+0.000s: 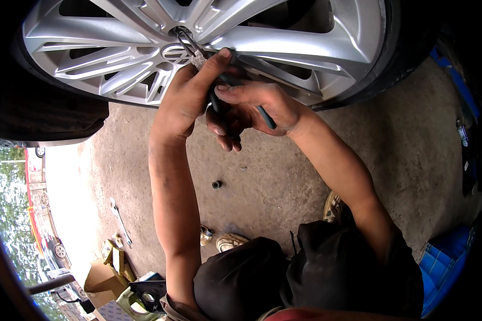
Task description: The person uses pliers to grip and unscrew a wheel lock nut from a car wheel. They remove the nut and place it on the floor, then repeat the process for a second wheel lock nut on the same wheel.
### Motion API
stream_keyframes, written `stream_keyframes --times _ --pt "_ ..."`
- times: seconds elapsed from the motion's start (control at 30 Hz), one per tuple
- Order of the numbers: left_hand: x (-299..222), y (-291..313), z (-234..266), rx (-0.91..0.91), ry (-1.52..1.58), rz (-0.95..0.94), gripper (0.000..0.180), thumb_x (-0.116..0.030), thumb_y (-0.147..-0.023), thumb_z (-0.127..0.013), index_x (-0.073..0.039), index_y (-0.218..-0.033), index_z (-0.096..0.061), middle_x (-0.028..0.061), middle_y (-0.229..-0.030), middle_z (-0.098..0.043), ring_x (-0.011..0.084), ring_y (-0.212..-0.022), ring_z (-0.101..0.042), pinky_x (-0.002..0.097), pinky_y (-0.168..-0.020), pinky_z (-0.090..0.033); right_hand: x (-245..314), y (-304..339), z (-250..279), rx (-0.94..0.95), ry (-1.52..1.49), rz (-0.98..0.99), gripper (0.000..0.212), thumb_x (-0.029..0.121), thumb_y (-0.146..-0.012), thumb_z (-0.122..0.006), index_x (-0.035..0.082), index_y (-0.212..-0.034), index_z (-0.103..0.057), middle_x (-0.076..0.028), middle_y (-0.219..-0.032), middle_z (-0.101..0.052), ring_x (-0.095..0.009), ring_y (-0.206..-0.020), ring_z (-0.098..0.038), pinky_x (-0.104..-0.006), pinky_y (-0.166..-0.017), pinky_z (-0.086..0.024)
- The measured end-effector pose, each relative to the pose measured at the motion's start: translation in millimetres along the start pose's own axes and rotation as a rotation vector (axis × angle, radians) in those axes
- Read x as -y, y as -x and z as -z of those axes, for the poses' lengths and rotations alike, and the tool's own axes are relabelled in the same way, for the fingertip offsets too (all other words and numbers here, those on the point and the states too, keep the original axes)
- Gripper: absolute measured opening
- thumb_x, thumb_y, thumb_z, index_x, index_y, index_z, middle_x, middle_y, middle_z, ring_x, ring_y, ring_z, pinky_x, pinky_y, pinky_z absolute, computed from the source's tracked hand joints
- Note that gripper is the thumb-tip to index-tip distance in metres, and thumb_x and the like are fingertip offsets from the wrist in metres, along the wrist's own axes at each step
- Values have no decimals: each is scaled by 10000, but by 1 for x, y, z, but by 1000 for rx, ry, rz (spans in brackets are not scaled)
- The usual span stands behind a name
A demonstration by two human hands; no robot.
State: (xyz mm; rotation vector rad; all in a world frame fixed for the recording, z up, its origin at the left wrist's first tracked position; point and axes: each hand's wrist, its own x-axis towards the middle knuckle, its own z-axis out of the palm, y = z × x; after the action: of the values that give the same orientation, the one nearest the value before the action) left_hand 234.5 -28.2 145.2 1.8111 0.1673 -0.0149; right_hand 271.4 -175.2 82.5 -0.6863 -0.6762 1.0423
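Observation:
Long-nosed pliers point(197, 58) with dark handles point up at the silver alloy wheel point(300, 45). Their thin jaws reach into a round recess beside the centre cap point(175, 52); what the tips touch is too small to tell. My left hand point(183, 99) is closed around the pliers near the pivot, its thumb lying along them. Lower down, my right hand point(262, 101) has its fingers curled about the handles, and one handle end sticks out by the palm. Part of the pliers is hidden behind my fingers.
On the concrete floor point(262, 176) lie a small socket point(216, 184) and a wrench point(121, 222). An opened cardboard box point(99, 278) stands at the lower left. Blue crates point(442, 262) are at the lower right. My shoe point(231, 242) shows below.

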Motion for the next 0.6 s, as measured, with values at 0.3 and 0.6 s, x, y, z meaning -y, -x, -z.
stream_keyframes --times 0.3,0.6 --pt "-2 1 4 30 18 29 532 -463 -914 -622 62 -980 -675 147 -749 -675 173 -559 -627 269 -469 -492 2 -1 0 23 32 1 340 363 -1014 -397 55 -1102 -510 -112 -845 -624 -255 -689 -657 -348 -565 -513" --pt "-7 1 1 -12 -39 108 557 -503 -892 -633 41 -998 -680 124 -876 -666 166 -769 -600 276 -711 -464 6 2 1 -3 28 -45 271 321 -1021 -418 102 -1177 -443 -103 -822 -583 -252 -668 -637 -351 -554 -507"
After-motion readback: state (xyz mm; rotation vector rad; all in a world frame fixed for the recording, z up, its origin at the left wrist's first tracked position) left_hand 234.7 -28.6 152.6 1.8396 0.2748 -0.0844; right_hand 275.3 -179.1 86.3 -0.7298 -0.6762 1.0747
